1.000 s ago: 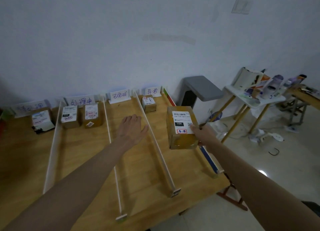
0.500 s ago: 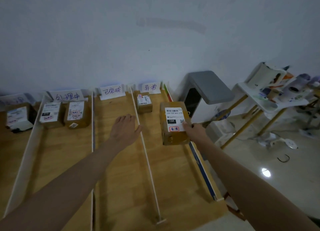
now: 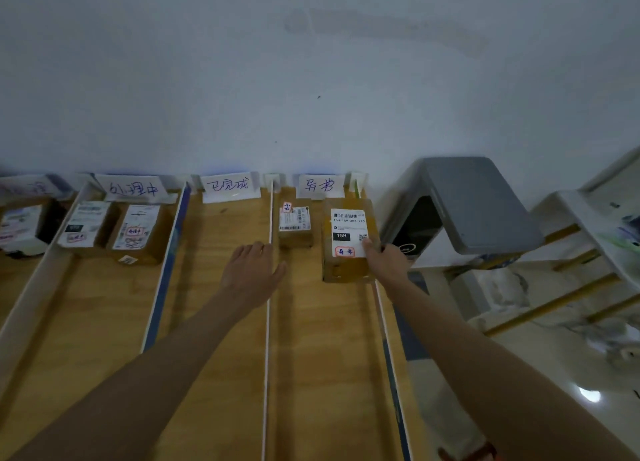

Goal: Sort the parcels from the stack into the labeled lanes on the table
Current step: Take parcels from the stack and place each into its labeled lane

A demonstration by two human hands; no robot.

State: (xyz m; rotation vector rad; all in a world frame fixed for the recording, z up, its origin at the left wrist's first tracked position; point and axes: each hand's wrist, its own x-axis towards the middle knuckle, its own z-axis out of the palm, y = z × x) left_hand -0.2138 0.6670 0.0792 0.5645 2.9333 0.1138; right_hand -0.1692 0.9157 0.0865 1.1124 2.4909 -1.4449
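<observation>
A brown cardboard parcel (image 3: 346, 242) with a white shipping label and a red-edged sticker lies at the far end of the rightmost lane. My right hand (image 3: 384, 263) grips its near right corner, thumb on the label. Left of it in the same lane sits a smaller brown parcel (image 3: 294, 223). My left hand (image 3: 252, 270) hovers flat with straight fingers over the neighbouring lane, holding nothing. Each lane has a handwritten paper label at the wall; the rightmost label (image 3: 320, 185) stands just behind the held parcel.
White dividers (image 3: 267, 322) split the wooden table (image 3: 104, 322) into lanes. Two parcels (image 3: 114, 232) lie in the second lane and another parcel (image 3: 20, 225) in the leftmost. A grey stool (image 3: 478, 204) and a white side table (image 3: 588, 218) stand right of the table.
My right hand has carried the parcel forward and down to the far end of the rightmost lane, beside the small parcel. My left hand stayed flat over the neighbouring lane.
</observation>
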